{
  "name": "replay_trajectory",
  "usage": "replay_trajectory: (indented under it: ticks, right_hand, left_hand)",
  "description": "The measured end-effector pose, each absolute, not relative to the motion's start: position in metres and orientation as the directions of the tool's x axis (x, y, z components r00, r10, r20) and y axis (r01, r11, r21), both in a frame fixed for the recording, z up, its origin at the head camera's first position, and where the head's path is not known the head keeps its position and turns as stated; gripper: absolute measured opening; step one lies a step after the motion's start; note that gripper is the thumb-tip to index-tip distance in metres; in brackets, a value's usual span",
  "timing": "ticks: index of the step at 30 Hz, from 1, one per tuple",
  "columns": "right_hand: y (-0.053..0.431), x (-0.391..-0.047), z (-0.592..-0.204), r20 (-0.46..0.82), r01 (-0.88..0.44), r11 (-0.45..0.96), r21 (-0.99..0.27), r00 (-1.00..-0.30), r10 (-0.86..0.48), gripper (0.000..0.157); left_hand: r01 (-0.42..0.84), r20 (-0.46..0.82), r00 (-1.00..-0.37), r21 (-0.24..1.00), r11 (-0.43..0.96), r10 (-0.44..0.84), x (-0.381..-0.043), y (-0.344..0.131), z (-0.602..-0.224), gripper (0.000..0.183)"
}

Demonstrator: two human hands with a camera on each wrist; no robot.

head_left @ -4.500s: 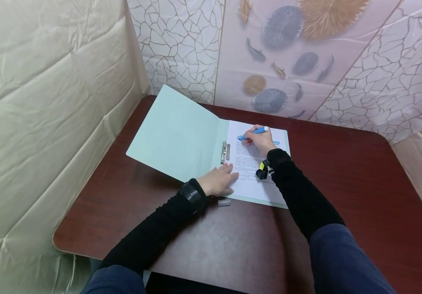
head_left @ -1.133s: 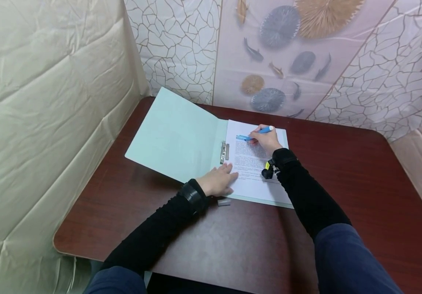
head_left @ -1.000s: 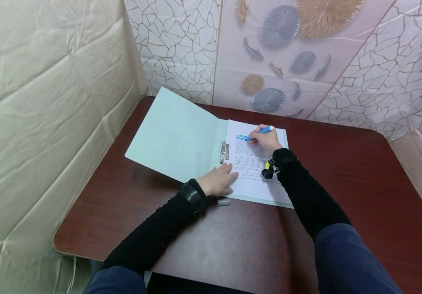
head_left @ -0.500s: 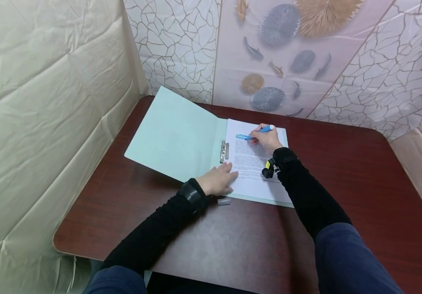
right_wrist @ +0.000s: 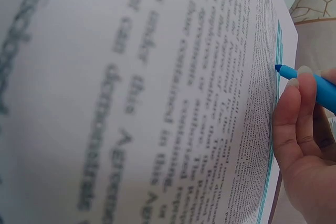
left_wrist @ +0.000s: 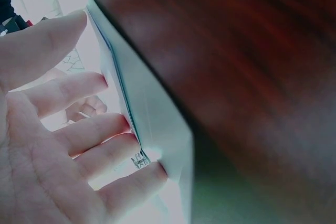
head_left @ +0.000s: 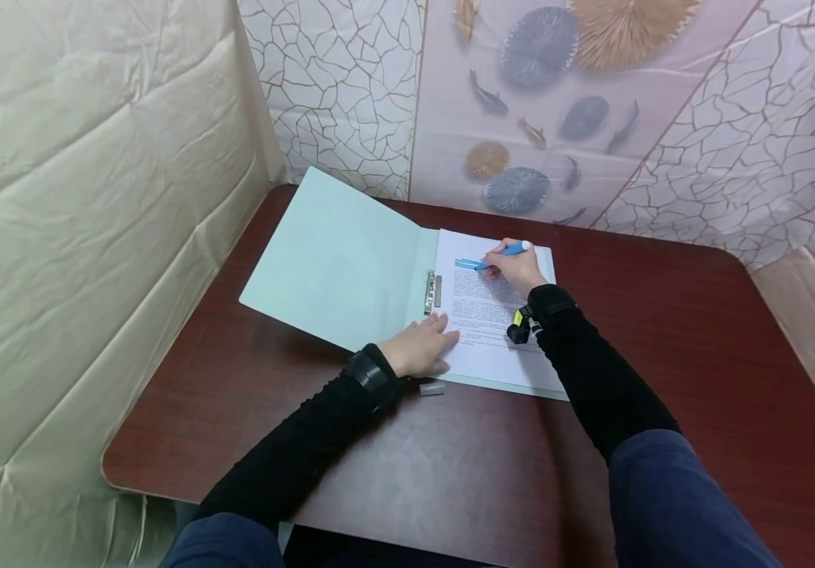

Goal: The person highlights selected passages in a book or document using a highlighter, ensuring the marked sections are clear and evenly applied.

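A pale green folder (head_left: 339, 260) lies open on the table, its cover spread to the left. White printed paper (head_left: 478, 359) rests on its right side, with blue highlighted lines (head_left: 465, 263) near the top. My right hand (head_left: 515, 268) pinches a blue highlighter (head_left: 517, 248), also seen as the highlighter (right_wrist: 323, 92) in the right wrist view; its dark tip is at the blue lines. My left hand (head_left: 421, 347) lies with spread fingers on the paper's lower left edge and the folder. In the left wrist view its fingers (left_wrist: 100, 153) are extended and hold nothing.
A metal ring clip (head_left: 430, 292) is fixed at the folder's spine. A small grey cap-like piece (head_left: 431, 389) lies on the table just below the left hand. The dark red table (head_left: 663, 331) meets a patterned cloth wall (head_left: 350, 102) at the back.
Over the earlier seconds my right hand shifted slightly to the right with the highlighter, along the blue lines. Since about one second ago it has barely moved. The left hand stays in place.
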State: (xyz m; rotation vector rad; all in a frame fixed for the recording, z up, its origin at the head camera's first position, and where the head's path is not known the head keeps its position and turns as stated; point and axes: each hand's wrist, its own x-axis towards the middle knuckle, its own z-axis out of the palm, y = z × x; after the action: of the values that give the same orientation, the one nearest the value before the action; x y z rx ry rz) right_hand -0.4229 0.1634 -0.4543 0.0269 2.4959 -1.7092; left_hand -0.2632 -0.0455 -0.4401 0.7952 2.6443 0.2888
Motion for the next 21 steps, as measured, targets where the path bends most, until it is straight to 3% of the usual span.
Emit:
replay_trajectory:
  ticks: [21]
  right_hand:
    - [0.162, -0.408, -0.434, -0.11, 0.075, 0.345, -0.935, -0.991, -0.082, 0.004]
  left_hand:
    - [0.486, -0.27, -0.782, 0.301, 0.821, 0.562, -0.262, -0.045, -0.439, 0.062]
